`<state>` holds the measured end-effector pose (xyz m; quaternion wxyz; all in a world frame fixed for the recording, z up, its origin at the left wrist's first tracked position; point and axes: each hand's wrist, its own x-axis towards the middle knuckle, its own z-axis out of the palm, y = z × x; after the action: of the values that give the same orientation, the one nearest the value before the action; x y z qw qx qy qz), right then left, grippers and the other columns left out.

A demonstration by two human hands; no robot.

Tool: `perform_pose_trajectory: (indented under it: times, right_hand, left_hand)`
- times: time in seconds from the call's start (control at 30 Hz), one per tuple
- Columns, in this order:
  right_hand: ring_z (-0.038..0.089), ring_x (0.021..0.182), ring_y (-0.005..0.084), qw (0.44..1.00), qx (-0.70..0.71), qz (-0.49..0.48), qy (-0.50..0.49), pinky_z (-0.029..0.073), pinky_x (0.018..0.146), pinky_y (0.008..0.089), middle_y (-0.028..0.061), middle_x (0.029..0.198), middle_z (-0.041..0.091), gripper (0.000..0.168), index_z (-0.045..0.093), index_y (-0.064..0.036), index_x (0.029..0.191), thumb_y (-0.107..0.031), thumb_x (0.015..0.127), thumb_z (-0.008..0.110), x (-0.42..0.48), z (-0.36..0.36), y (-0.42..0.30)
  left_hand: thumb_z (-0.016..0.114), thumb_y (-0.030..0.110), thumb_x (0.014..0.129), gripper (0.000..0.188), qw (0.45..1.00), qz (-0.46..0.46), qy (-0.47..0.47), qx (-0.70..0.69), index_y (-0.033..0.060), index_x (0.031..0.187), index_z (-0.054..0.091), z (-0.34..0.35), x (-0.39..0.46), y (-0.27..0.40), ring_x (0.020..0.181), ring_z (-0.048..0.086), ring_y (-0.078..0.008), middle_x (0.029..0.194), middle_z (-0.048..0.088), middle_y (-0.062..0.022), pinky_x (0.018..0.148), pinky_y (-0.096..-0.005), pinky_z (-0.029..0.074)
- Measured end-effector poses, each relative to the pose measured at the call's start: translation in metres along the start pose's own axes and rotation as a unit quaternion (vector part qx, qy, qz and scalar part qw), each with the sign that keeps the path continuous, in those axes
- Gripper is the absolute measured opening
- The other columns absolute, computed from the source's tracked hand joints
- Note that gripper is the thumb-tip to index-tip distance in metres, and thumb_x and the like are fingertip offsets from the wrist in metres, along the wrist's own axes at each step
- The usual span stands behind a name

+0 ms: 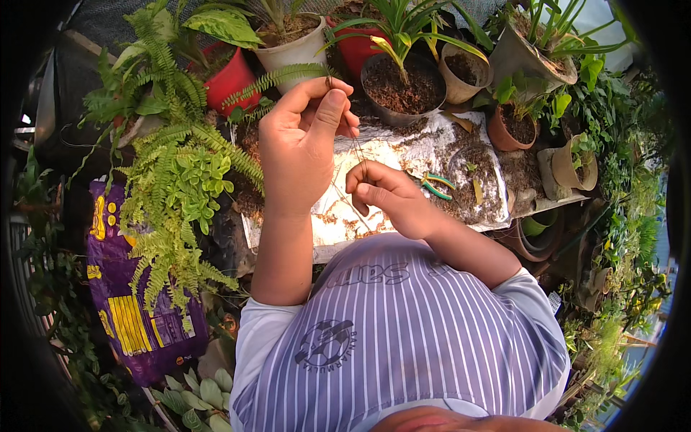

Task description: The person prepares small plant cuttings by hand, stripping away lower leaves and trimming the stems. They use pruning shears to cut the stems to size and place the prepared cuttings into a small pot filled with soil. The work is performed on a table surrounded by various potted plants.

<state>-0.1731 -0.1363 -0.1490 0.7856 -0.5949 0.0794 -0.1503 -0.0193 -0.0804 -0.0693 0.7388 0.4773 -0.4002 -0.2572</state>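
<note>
My left hand (302, 129) is raised, thumb and fingertips pinched on thin dark strands (357, 148) that look like wire. The strands run down to my right hand (386, 194), whose curled fingers grip them lower and nearer my body. Loose ends trail below the right hand over a whitish, soil-strewn sheet (334, 208). A pair of pliers (438, 186) with green and yellow handles lies on that sheet, just right of my right hand. Behind the hands stands a dark pot (402, 108) of brown growing medium with a strappy-leaved plant.
White (297, 54) and red pots (232, 81) line the back. A small terracotta-coloured pot (510, 129) and a beige pot (575, 164) stand at right. Fern fronds (173, 140) overhang the left side, above a purple plastic sack (146, 324) bearing writing.
</note>
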Motion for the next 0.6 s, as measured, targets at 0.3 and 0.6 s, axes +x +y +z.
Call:
perform_pose_trajectory:
  times: [0.3, 0.6]
  right_hand:
    - [0.063, 0.097, 0.0146, 0.940, -0.150, -0.275, 0.136, 0.052, 0.084, 0.0276, 0.0087, 0.107, 0.063, 0.024, 0.067, 0.003, 0.119, -0.013, 0.100, 0.067, 0.001, -0.002, -0.084]
    - [0.057, 0.068, 0.0169, 0.895, -0.259, -0.273, 0.240, 0.045, 0.060, 0.0304, 0.0077, 0.078, 0.060, 0.012, 0.066, 0.003, 0.095, -0.009, 0.100, 0.065, -0.008, -0.005, -0.087]
  left_hand:
    - [0.071, 0.003, 0.092, 0.010, 0.892, 0.258, 0.031, 0.369, 0.0006, 0.101, 0.069, 0.021, -0.036, -0.002, 0.063, 0.065, -0.0225, 0.083, 0.062, -0.0104, 0.053, -0.0322, 0.050]
    - [0.074, 0.008, 0.092, 0.015, 0.818, 0.357, -0.008, 0.451, -0.0004, 0.104, 0.070, 0.027, -0.048, -0.010, 0.062, 0.063, -0.0197, 0.079, 0.059, -0.0067, 0.051, -0.0326, 0.051]
